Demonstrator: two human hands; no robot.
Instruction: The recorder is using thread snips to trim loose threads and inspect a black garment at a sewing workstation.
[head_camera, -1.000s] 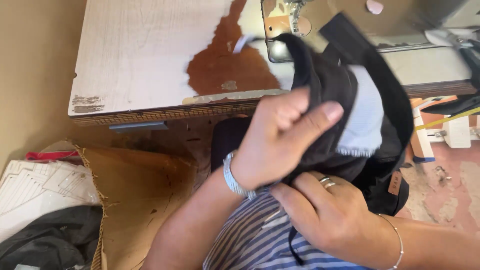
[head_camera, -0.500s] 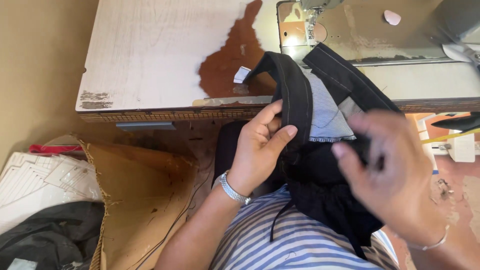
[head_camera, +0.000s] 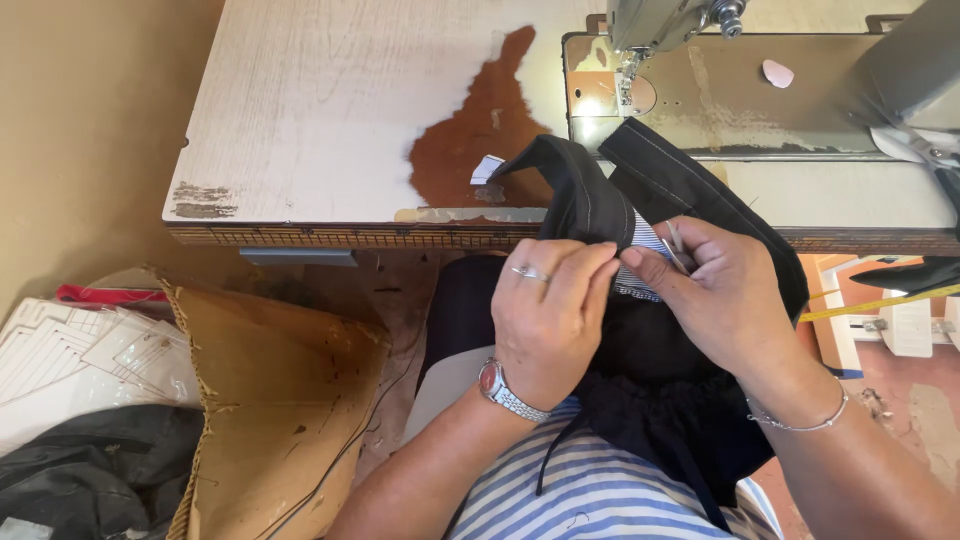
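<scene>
Head view: my left hand (head_camera: 548, 320) pinched the black folded fabric garment (head_camera: 640, 330) at its striped lining patch (head_camera: 645, 262), fingers clamped together on the cloth. My right hand (head_camera: 725, 300) gripped small metal snips (head_camera: 674, 245) against that patch. The garment sat over my lap, its top edge on the worn white wooden table (head_camera: 330, 110), just short of the grey sewing machine (head_camera: 660, 25). Trimming looked underway; nothing sat under the needle.

Striped shirt (head_camera: 610, 495), wristwatch (head_camera: 508, 391), ring (head_camera: 530, 273), bracelet (head_camera: 800, 420).

bright daylight; sharp focus (soft shadows under the table (head_camera: 300, 140))
</scene>
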